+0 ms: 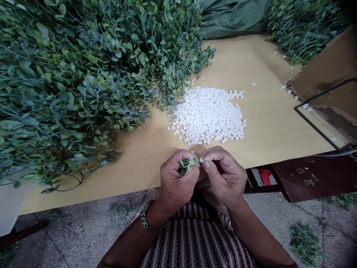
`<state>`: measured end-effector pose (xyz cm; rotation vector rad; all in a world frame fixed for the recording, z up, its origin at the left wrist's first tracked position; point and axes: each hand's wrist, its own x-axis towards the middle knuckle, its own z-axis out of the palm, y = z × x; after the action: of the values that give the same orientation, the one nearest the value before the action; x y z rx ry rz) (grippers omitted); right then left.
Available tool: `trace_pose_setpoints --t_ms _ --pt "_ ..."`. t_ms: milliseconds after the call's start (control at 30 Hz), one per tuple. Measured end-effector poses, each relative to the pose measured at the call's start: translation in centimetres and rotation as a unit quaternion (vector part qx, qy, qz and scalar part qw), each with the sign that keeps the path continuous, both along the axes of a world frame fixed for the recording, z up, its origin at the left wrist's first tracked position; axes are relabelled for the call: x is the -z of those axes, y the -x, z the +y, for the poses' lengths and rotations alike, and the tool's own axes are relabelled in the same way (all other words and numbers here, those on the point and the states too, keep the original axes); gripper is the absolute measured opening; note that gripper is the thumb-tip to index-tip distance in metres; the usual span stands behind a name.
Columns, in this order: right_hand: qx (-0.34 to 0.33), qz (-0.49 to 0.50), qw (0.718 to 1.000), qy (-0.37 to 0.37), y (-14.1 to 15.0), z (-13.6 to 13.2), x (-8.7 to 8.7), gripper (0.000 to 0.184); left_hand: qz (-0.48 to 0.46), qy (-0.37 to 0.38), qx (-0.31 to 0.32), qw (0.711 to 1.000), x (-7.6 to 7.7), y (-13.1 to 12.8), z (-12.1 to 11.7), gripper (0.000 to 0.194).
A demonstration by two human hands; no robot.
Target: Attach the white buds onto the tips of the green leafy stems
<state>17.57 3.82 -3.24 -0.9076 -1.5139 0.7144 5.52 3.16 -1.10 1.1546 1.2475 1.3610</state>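
Note:
My left hand (180,178) is closed round a small sprig of artificial green leaves (187,165), close to the table's front edge. Thumb and forefinger of my right hand (225,175) pinch a tiny white plastic piece (201,160) at the tip of the sprig, where both hands almost meet. Just beyond my hands lies a spread-out pile of small white plastic pieces (210,113). How the piece sits on the stem is too small to make out.
A large heap of artificial greenery (83,74) covers the table's left side, with more greenery (301,29) at the back right. A green cloth bundle (234,16) lies behind. At right stand a cardboard box (331,70) and a black metal frame (315,128). Leaf clumps (306,242) lie on the floor.

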Motion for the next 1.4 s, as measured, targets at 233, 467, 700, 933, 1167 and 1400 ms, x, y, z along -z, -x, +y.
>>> trace_pose_setpoints --t_ms 233,467,700,933,1167,1400 --pt "0.000 -0.008 1.000 -0.012 -0.1 0.0 0.0 0.017 0.009 -0.015 -0.001 1.000 -0.1 0.0 0.0 0.011" --pt "-0.003 -0.008 1.000 -0.015 0.0 -0.1 -0.1 0.018 0.016 -0.035 -0.004 0.999 -0.1 0.0 -0.1 0.013" --pt "0.008 -0.010 1.000 -0.008 0.2 -0.2 -0.1 0.016 0.019 -0.057 -0.015 0.998 -0.1 -0.4 -0.1 0.014" --pt "0.005 0.003 1.000 0.001 0.1 0.0 -0.1 0.013 0.023 -0.057 -0.005 0.998 -0.1 -0.3 -0.1 0.013" --pt "0.009 0.033 0.999 0.019 0.1 -0.1 -0.1 0.013 0.004 -0.019 0.026 0.999 0.1 0.1 -0.2 0.011" --pt "-0.002 -0.016 1.000 0.005 -0.5 -0.1 -0.7 0.013 -0.044 -0.032 0.047 0.997 0.8 0.5 -0.3 0.010"
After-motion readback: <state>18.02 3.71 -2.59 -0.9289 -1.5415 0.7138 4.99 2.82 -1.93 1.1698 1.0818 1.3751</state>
